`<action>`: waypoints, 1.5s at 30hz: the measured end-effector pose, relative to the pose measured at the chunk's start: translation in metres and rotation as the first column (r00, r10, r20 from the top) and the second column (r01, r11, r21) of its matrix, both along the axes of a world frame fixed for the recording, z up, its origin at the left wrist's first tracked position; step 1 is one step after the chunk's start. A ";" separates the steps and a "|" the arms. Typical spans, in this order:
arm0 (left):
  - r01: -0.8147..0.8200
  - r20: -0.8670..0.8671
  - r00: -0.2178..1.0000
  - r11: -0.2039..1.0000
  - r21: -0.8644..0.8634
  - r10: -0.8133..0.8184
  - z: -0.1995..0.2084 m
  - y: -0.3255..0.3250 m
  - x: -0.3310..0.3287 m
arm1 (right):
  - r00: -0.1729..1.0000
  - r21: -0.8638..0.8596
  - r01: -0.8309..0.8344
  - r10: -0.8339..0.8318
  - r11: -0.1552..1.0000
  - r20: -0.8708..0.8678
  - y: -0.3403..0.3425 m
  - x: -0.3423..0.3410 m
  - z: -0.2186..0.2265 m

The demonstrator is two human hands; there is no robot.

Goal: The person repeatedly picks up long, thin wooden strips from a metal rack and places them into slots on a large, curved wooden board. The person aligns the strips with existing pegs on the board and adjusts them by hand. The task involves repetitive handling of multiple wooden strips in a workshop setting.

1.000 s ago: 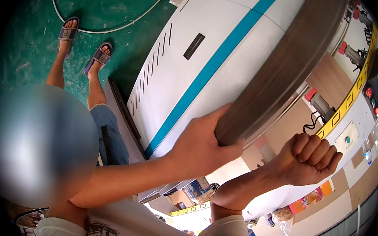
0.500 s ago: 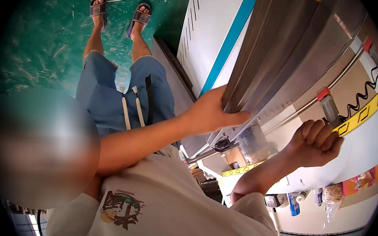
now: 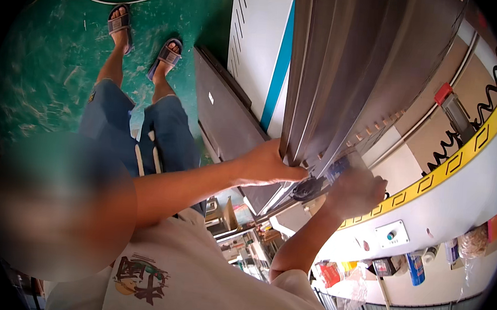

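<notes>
hands first: your left hand (image 3: 268, 167) is clamped on the lower end of the grey ribbed metal panel (image 3: 352, 70), and your right hand (image 3: 354, 192) is curled shut around a small dark fitting (image 3: 308, 188) just beside it. beyond the panel lie the white machine housing (image 3: 257, 34) and the green floor (image 3: 48, 54).

The left hand (image 3: 268, 165) grips the lower edge of a grey ribbed metal panel (image 3: 353, 64). The right hand (image 3: 354, 191), blurred, closes beside a dark fitting (image 3: 306, 189) at the panel's corner, above a yellow patterned band (image 3: 461, 158).
</notes>
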State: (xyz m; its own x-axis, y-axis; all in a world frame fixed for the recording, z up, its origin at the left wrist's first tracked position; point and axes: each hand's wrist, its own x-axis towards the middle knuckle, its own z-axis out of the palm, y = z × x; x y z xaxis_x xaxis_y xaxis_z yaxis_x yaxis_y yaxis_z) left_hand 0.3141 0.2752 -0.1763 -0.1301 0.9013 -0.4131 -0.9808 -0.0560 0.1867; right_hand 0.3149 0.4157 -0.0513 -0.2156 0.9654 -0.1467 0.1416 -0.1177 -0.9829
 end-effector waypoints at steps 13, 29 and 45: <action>-0.336 0.107 0.936 0.942 -0.015 0.336 0.013 0.015 0.024 | 0.707 0.160 -0.657 0.676 0.737 -0.211 0.041 0.051 -0.036; -0.332 0.172 0.919 0.932 -0.143 0.353 0.014 0.017 0.031 | 0.552 0.057 -0.757 0.684 0.651 -0.477 0.041 0.050 -0.021; -0.339 0.238 0.903 0.934 -0.115 0.357 0.023 0.012 0.014 | 0.583 -0.179 -0.796 0.652 0.579 -0.485 0.021 -0.009 -0.009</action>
